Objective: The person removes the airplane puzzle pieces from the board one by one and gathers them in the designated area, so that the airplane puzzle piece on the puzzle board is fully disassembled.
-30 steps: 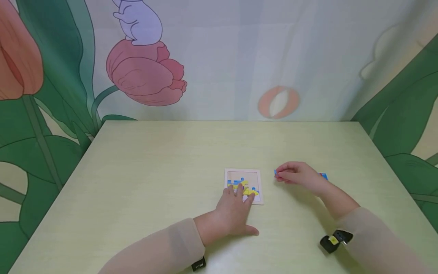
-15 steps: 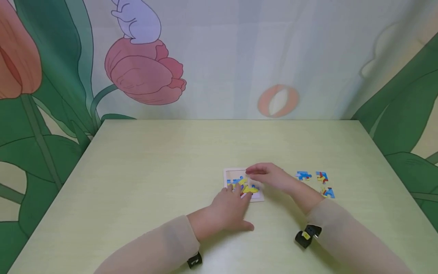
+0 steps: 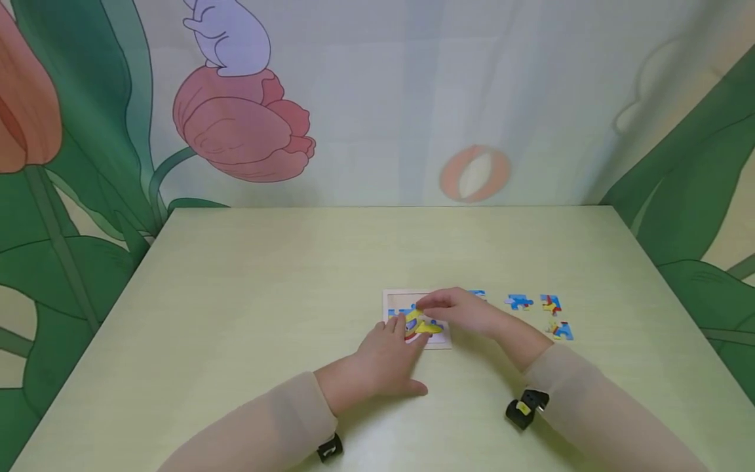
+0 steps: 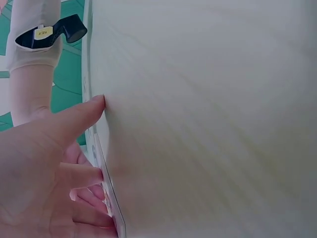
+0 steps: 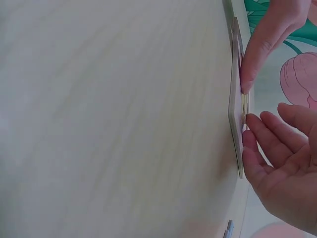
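Observation:
A small square wooden jigsaw tray point(image 3: 386, 298) with a pale frame lies on the table, holding several blue and yellow pieces point(image 3: 426, 326). On its near-left part rests my left hand point(image 3: 386, 360), fingers spread and thumb held out to the side over the table. From the right, my right hand point(image 3: 463, 309) reaches over the tray with its fingertips at the pieces. In the right wrist view that hand point(image 5: 282, 158) has its thumb apart from its fingers, with no piece seen between them. The hands hide part of the tray.
Right of the tray lie loose jigsaw pieces: a partly hidden blue one point(image 3: 477, 294), a blue one point(image 3: 519, 301), a blue and red one point(image 3: 551, 303) and another point(image 3: 560, 329). A printed curtain point(image 3: 366, 118) hangs behind the table's far edge.
My right hand has moved left from beside the tray onto its right part, uncovering the loose pieces. The small blue piece at its fingertips stays on the table. My left hand has barely moved.

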{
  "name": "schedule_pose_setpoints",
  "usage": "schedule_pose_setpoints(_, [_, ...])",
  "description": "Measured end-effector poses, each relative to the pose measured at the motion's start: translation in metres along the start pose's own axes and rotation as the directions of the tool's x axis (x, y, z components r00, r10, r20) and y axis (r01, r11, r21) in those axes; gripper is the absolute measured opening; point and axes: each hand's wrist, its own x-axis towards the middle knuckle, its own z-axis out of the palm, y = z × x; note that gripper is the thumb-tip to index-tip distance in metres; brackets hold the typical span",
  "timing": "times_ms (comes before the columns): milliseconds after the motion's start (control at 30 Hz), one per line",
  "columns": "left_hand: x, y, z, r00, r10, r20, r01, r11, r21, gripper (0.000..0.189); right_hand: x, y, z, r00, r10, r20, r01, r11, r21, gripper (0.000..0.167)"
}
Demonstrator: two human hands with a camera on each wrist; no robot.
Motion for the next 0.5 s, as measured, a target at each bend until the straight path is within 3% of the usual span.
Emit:
schedule_pose_setpoints(300, [0.001, 0.0, 0.003, 1.0, 0.003, 0.012, -0.003, 0.999, 0.033, 0.085, 0.011, -0.004, 0.005, 0.992, 0.095, -0.08, -0.097, 0.995, -0.013, 0.025])
schedule_pose_setpoints(500, [0.001, 0.0, 0.001, 1.0, 0.003, 0.014, -0.004, 0.999, 0.053, 0.085, 0.011, -0.003, 0.008, 0.998, 0.018, -0.055, -0.02, 0.999, -0.039, 0.028])
